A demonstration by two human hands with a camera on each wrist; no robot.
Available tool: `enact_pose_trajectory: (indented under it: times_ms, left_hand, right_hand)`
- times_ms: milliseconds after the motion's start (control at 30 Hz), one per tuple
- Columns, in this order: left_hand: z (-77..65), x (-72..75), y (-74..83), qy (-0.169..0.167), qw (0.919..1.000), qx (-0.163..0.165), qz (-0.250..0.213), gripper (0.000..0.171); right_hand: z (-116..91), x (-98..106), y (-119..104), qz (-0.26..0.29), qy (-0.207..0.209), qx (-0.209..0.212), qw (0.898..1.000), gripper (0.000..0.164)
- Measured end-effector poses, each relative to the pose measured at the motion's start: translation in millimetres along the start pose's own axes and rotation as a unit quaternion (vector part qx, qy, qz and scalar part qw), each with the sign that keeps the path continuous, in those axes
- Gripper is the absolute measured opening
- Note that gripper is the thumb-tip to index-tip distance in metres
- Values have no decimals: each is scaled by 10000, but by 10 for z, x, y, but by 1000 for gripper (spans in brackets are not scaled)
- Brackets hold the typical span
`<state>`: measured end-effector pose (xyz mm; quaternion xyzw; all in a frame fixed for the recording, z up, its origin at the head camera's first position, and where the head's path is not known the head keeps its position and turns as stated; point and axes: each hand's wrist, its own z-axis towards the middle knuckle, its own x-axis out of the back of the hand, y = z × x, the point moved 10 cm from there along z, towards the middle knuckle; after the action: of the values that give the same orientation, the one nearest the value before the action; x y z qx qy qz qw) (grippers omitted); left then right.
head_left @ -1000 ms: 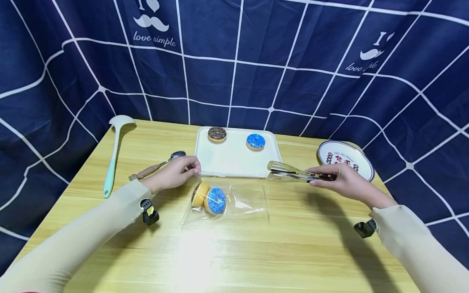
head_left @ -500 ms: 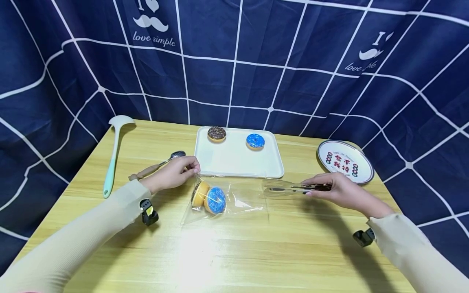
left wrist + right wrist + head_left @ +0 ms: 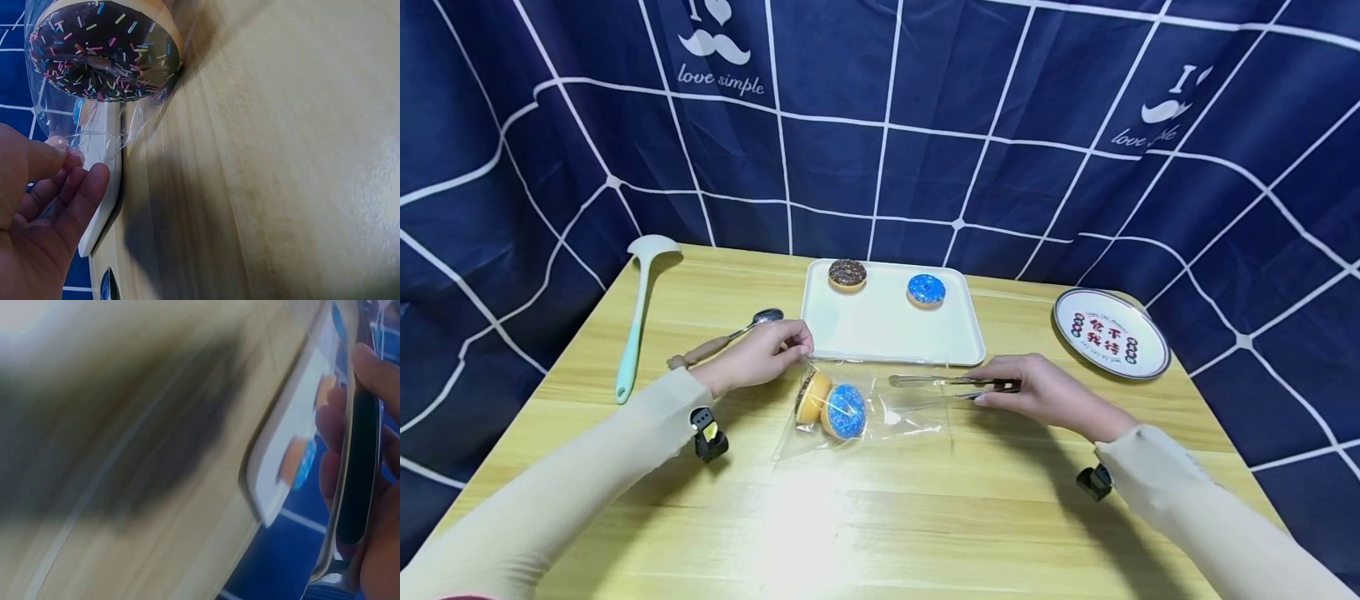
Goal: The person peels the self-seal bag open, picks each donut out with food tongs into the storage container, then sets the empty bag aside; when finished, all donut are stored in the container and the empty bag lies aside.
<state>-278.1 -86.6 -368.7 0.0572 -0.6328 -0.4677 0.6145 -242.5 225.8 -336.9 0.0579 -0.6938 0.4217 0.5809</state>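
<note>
My left hand (image 3: 756, 357) pinches the upper left corner of a clear plastic bag (image 3: 906, 421) lying on the table. Inside the bag are a blue sprinkled donut (image 3: 847, 412) and a chocolate sprinkled donut (image 3: 100, 53), the latter tilted on edge. With my right hand (image 3: 1037, 390) I grip metal serving tongs (image 3: 928, 381) that have dark handle grips. Their tips point left at the bag's right part; whether they are inside it or above it I cannot tell. A white tray (image 3: 887, 329) behind the bag bears a chocolate donut (image 3: 847, 274) and a blue donut (image 3: 927, 290).
A pale ladle (image 3: 638, 312) with a mint handle lies at the far left. Beside my left hand is a spoon (image 3: 766, 317) with a brown handle. At the right stands a white plate (image 3: 1111, 337) with red writing. A blue checked curtain (image 3: 880, 125) hangs behind the table.
My right hand has moved left and toward me with the tongs, from beside the tray to the bag's right part. The left hand, bag and donuts stay put.
</note>
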Motion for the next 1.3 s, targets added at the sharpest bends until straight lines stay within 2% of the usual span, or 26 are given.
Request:
enact_pose_trajectory:
  times_ms: [333,700,967,1167,1300]
  left_hand:
    - [-8,1,-25,8,10000,1,-38,10]
    - [10,-8,-21,-18,10000,16,-69,10]
    - [8,-20,-14,-73,9999,43,-136,11]
    - [6,-16,-3,-59,9999,3,-134,11]
    - [10,-22,-6,-86,9999,18,-145,11]
  right_hand:
    - [219,-238,-216,-555,-285,270,9977,40]
    - [325,-340,-324,-537,-506,517,9959,43]
    - [367,-371,-346,-756,-586,584,9937,42]
    - [395,-384,-374,-455,-674,696,9943,29]
    - [407,-393,-360,-212,-695,688,9950,27]
